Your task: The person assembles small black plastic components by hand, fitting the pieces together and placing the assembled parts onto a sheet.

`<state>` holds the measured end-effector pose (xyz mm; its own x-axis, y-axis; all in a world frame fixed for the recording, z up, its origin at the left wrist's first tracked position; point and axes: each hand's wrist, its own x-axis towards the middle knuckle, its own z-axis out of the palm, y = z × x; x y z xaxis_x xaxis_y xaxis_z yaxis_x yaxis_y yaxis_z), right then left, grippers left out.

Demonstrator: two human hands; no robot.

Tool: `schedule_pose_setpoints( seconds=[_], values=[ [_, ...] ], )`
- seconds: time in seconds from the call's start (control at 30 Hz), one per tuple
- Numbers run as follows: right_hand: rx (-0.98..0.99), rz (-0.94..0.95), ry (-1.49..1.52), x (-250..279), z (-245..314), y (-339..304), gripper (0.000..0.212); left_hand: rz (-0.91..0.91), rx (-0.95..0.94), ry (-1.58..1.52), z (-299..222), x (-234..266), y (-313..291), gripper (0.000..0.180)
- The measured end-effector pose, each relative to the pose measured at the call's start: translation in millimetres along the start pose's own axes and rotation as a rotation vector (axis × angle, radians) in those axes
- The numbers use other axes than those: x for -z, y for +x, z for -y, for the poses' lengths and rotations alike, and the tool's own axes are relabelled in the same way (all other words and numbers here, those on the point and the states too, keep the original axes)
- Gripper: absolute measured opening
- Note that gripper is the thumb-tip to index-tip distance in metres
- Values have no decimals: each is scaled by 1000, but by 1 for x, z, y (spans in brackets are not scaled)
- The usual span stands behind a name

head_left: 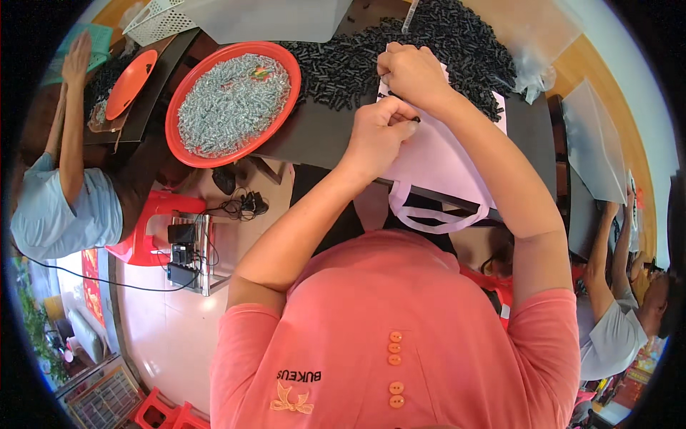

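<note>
My left hand (379, 136) is closed in a pinch on a small black part (416, 119), held just above a pale pink bag (439, 161). Beyond it, my right hand (416, 74) has its fingers curled together by the near side of a heap of small black tube-like parts (457, 36). What those fingers hold, if anything, is hidden. The bag lies flat on the dark table (314, 132), its handle loops (437, 223) hanging over the near edge. A few black parts rest along the bag's far edge.
Left of the heap, a red basin (175, 136) holds many small clear parts (232, 107). A translucent bin (264, 20) stands behind it. Clear plastic bags (532, 75) lie at right. Co-workers sit at both sides: a blue shirt (71, 207) left, a grey shirt (614, 336) right.
</note>
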<state>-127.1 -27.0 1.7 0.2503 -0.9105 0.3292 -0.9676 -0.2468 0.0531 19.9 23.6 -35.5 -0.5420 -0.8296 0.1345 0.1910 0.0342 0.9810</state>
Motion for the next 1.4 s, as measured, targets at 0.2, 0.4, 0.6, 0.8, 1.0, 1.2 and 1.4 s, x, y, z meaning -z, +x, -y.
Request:
schedule_pose_setpoints(
  seconds=[0.2,0.4,0.6,0.8,1.0,1.2,1.4],
  values=[
    [-151,-159,331,23,-5,-23,9,-56,84,-87,-5,1,-2,10],
    [-318,17,1241,37,-21,-65,10,-101,62,-217,-7,4,0,9],
    [-334,-5,1371,33,-11,-87,15,-112,95,-235,-10,1,1,13],
    [-241,-130,1292,25,-5,-91,13,-111,125,-100,-14,-2,-2,13],
    [-169,-217,1188,28,1,-92,12,-138,94,-120,-14,-7,-3,13],
    [-66,-318,988,25,4,-92,13,-109,74,-106,-13,-4,-3,12],
    [-61,-292,826,33,10,-93,13,-111,75,-81,-14,-4,-5,9]
  ],
)
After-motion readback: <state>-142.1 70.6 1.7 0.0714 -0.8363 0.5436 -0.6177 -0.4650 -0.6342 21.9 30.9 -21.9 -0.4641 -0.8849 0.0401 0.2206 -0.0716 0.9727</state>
